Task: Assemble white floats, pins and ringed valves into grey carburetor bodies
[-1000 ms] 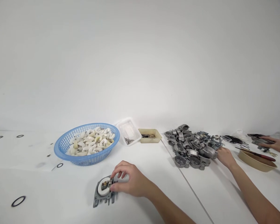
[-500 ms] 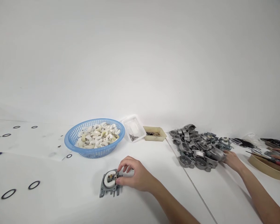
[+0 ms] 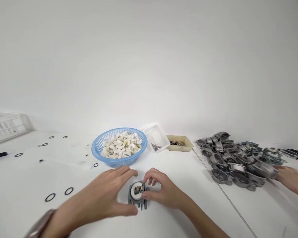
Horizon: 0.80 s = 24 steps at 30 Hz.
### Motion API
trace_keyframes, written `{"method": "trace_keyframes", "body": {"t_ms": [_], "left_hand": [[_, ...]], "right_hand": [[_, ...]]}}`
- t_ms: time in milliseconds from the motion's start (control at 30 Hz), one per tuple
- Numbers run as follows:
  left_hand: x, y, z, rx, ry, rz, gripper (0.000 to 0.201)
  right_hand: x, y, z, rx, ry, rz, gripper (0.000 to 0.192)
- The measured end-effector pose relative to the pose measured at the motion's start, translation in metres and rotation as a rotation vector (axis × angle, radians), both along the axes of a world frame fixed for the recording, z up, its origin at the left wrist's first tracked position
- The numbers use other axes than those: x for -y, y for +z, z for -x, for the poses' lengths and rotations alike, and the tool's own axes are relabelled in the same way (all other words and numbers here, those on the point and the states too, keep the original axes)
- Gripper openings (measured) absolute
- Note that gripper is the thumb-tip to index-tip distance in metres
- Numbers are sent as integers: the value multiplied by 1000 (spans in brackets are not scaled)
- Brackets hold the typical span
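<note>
A small grey cast metal part [image 3: 137,198] with a white round insert and a brass piece on top lies on the white table. My right hand [image 3: 164,192] grips its right side with fingertips and thumb. My left hand [image 3: 101,198], a watch on its wrist, comes in from the lower left with fingers spread. It curves around the part's left side, its thumb at the lower left corner. Behind the part stands a blue plastic basket [image 3: 96,152] filled with several white curved pieces.
A clear box [image 3: 156,138] of thin pins and a tan tray [image 3: 180,144] sit behind. A pile of grey castings [image 3: 238,159] lies at right, with another person's hand [image 3: 289,178] at its edge. Black rings [image 3: 69,190] are scattered at left, near a white crate [image 3: 7,127].
My left hand has come into view and reached the part's left side. The view has swung left, so everything sits further right. My right hand stays on the part.
</note>
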State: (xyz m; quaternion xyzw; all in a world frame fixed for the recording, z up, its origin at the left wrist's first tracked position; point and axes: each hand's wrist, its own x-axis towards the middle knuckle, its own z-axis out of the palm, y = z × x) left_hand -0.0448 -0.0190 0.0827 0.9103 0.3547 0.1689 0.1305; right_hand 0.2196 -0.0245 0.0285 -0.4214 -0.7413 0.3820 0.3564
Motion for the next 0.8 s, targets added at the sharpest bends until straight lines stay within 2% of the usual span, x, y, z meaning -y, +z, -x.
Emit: {"method": "trace_keyframes", "body": {"t_ms": [133, 267, 467, 633, 800], "left_hand": [[-28, -22, -34, -86, -31, 82, 53], [-33, -40, -42, -61, -51, 77, 51], [-30, -53, -38, 73, -63, 198, 48], [-24, -63, -42, 113, -51, 196, 50], [-22, -64, -43, 94, -29, 170, 46]], "right_hand": [[0, 0, 0, -2, -14, 18, 26], [2, 3, 2, -27, -24, 48, 23], [4, 6, 4, -63, -45, 94, 25], [9, 6, 6, -68, -71, 122, 24], [12, 5, 6, -46, -83, 85, 25]]}}
